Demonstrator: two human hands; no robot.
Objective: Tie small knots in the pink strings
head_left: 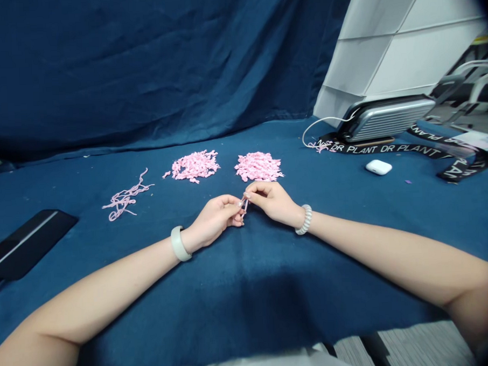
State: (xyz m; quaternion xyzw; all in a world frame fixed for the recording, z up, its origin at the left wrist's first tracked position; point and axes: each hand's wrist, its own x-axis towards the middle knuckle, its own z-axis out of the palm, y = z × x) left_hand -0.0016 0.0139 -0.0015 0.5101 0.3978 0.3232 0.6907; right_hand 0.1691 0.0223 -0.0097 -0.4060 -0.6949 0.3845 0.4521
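Observation:
My left hand (219, 216) and my right hand (275, 202) meet over the middle of the blue cloth, fingertips almost touching. Between them runs a short piece of pink yarn (246, 205), pinched by the fingers of both hands. Its exact shape at the fingertips is too small to make out. Just beyond my right hand lies a heap of small pink knotted pieces (258, 166). A second such heap (195, 166) sits farther left, with a few pieces loose at its edge. Left of that, loose strands of pink yarn (125, 200) lie in a tangle.
At the right stand a silver ribbed case (395, 118) with a white cable, a black lettered strap (400, 149) and a white earbud case (378, 167). A flat black object (32, 241) lies at the left edge. A blue curtain (142, 63) hangs behind.

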